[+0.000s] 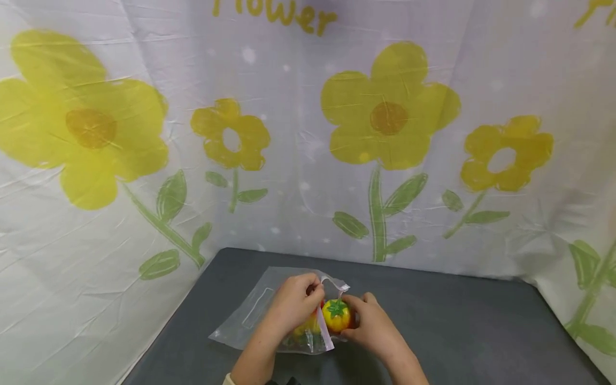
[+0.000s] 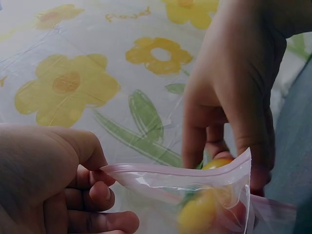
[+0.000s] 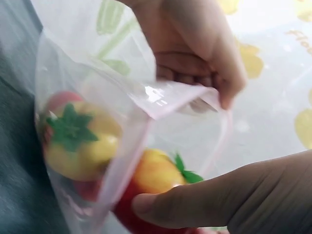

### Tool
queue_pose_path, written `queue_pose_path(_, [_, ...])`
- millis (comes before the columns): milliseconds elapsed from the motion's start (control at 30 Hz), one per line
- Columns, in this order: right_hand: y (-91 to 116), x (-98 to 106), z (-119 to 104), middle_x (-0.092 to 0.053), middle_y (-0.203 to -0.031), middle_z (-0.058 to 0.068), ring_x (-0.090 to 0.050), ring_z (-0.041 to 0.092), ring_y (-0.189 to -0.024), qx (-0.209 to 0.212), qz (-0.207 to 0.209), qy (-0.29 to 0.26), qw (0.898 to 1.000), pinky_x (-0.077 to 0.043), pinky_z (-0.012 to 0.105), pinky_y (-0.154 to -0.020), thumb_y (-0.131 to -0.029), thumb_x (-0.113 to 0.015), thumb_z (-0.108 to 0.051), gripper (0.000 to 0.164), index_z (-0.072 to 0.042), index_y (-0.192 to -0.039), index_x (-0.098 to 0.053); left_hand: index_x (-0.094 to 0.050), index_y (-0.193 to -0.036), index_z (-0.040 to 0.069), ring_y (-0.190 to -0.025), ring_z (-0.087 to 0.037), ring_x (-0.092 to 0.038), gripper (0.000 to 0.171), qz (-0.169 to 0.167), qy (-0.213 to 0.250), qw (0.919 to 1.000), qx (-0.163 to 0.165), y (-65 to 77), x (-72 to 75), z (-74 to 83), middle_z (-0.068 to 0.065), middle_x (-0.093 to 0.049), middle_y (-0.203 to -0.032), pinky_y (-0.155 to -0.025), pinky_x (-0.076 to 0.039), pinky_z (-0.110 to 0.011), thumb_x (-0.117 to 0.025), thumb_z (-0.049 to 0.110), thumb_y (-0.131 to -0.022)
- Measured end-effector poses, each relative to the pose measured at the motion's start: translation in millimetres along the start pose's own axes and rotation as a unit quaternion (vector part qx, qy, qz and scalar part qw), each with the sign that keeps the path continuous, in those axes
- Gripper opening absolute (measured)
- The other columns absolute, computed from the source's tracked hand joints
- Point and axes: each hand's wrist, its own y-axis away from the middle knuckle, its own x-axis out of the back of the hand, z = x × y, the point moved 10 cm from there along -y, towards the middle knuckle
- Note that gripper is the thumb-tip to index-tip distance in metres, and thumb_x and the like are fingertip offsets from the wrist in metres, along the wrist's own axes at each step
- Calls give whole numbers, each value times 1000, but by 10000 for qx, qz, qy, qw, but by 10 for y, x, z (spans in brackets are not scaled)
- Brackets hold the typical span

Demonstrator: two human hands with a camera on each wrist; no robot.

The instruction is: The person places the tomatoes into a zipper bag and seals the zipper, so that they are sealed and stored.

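Toy tomato point(image 1: 336, 315) at the mouth of a clear zip-top bag point(image 1: 260, 310), green leafy top point(image 1: 336, 307) facing up in my head view.
Tomato round, so I read no long axis; bag runs roughly left to right, mouth rightward, pink zip strip point(image 1: 325, 331) along its lip. Left hand point(image 1: 298, 299) pinches the lip between thumb and finger; right hand point(image 1: 374, 323) curls partway round the tomato. Inside the bag, I note another yellow toy point(image 3: 97, 146) with a green star top. Dark grey tabletop point(image 1: 462, 326), pale flower-printed cloth point(image 1: 298, 230) behind and at the sides. Bag lies near the far edge, closer to the left edge; the widest stretch of tabletop is right of the right hand.
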Motion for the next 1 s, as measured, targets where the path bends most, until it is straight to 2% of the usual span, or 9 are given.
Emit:
queue_pose_path(100, [-13,-39,-102,-43,-94,7,-49,18,-75,279,147,0,9995,-48,33,-66,-74,-89,-6,66,-3,-134,-63,-55,-73,18,-51,-8,-39,21,87,-2,9998,-185,-4,22,24,8,-44,-61,-51,-34,-24,-60,13,-93])
queue_pose_path(200, [-29,-65,-183,-47,-101,10,-60,21,-81,554,273,-132,9980,-54,32,-69,-77,-86,-2,66,0,-137,-59,-54,-72,17,-52,-7,-37,22,178,-37,9995,-255,-5,46,23,8,-41,-61,-51,-33,-24,-61,12,-93])
queue_pose_path(267, [-33,-75,-200,-52,-108,13,-66,27,-89,610,298,-250,9974,-58,35,-75,-79,-84,-1,63,1,-136,-57,-55,-73,17,-52,-7,-38,22,207,-3,9995,-256,-6,55,13,8,-42,-62,-52,-33,-24,-61,12,-93])
queue_pose_path(367, [-40,-90,-164,-59,-115,14,-69,31,-95,501,247,-281,9980,-59,38,-77,-83,-83,-5,52,-1,-130,-60,-56,-73,18,-54,-7,-40,22,237,29,9995,-214,-9,66,-5,8,-45,-63,-51,-35,-24,-61,13,-94])
queue_pose_path(533, [-61,-146,-108,-64,-106,9,-69,25,-85,373,72,-11,9993,-57,35,-69,-83,-83,-8,34,-4,-113,-70,-56,-74,17,-52,-9,-40,23,115,165,9998,-85,-4,61,-29,6,-46,-63,-51,-37,-25,-59,14,-97])
queue_pose_path(700, [-85,-208,-90,-65,-103,10,-70,27,-82,374,-141,-81,9992,-57,34,-68,-83,-81,-5,28,-2,-109,-71,-58,-76,16,-53,-10,-41,21,81,192,9997,-116,-3,72,-10,5,-47,-64,-51,-38,-26,-59,14,-97])
queue_pose_path(900, [-31,-73,-92,-67,-106,9,-69,21,-82,198,-10,63,9998,-56,36,-68,-87,-78,-11,29,-4,-114,-71,-58,-77,15,-53,-10,-41,20,112,235,9996,-93,4,88,-7,4,-46,-64,-51,-38,-26,-61,15,-97])
queue_pose_path(1000, [32,23,-122,-66,-93,0,-64,14,-74,32,-61,101,9999,-53,35,-63,-91,-76,-21,19,-9,-105,-74,-58,-77,15,-53,-10,-41,20,143,210,9996,-74,4,94,-21,4,-45,-64,-51,-38,-26,-61,15,-96])
